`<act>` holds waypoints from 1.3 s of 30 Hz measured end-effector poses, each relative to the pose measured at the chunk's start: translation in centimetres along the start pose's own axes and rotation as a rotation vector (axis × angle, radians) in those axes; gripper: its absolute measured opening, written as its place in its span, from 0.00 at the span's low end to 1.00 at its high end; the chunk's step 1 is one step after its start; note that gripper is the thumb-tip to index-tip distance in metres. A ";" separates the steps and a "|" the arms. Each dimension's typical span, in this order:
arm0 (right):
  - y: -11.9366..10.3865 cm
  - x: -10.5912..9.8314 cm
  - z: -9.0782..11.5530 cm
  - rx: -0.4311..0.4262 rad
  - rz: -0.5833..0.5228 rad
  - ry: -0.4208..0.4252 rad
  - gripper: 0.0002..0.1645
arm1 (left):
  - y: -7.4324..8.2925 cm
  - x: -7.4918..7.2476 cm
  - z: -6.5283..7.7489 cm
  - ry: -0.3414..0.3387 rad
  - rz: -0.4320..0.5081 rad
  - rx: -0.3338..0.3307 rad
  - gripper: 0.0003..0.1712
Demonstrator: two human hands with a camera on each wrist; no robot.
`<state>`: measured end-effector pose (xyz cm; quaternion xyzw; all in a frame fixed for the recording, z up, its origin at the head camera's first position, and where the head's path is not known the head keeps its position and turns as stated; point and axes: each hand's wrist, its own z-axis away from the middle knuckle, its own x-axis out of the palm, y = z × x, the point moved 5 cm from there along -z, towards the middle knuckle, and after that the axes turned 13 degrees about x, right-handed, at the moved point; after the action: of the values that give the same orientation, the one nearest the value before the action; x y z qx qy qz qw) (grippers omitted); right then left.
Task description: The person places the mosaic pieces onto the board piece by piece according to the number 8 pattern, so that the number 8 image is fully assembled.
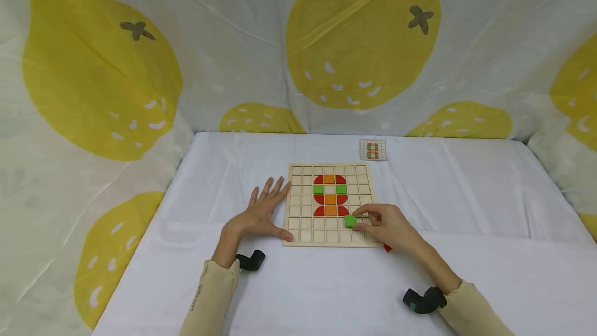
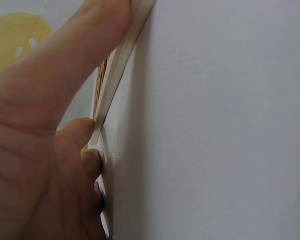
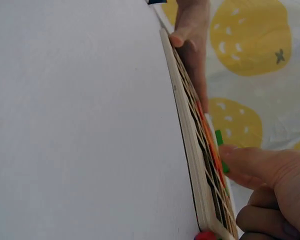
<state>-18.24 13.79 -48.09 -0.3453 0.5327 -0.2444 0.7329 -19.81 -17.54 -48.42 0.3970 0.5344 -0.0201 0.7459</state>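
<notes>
A square wooden grid board [image 1: 300, 226] lies on the white table, with red, orange and green tiles set in its middle cells. My right hand [image 1: 389, 228] pinches a green square tile [image 1: 350, 221] between thumb and forefinger, close over the board just below the lower right red piece. In the right wrist view the tile [image 3: 219, 137] shows edge-on at the fingertips. Spread fingers of my left hand [image 1: 261, 215] rest along the board's left edge, the thumb at its lower left corner. The left wrist view shows that thumb [image 2: 97, 30] against the wooden rim.
Behind the board lies a small pattern card [image 1: 372, 150] with a similar coloured figure. A red piece [image 1: 387, 248] peeks out at the board's lower right corner, partly hidden by the right hand. A lemon-print cloth [image 1: 233, 56] hangs behind the table.
</notes>
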 end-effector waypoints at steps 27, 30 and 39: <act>-0.7 1.3 -0.1 -0.003 0.044 0.054 0.14 | 0.0 0.0 0.1 -0.001 0.010 0.005 0.78; -0.6 1.4 -0.1 -0.005 0.042 0.067 0.14 | 0.0 0.0 0.1 -0.001 0.010 0.003 0.77; -0.4 1.4 -0.2 -0.012 0.046 0.091 0.12 | 0.1 0.0 0.1 0.012 0.016 0.002 0.76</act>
<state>-18.00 12.45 -48.72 -0.3259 0.5746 -0.2400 0.7113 -19.72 -17.52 -48.34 0.4022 0.5356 -0.0123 0.7424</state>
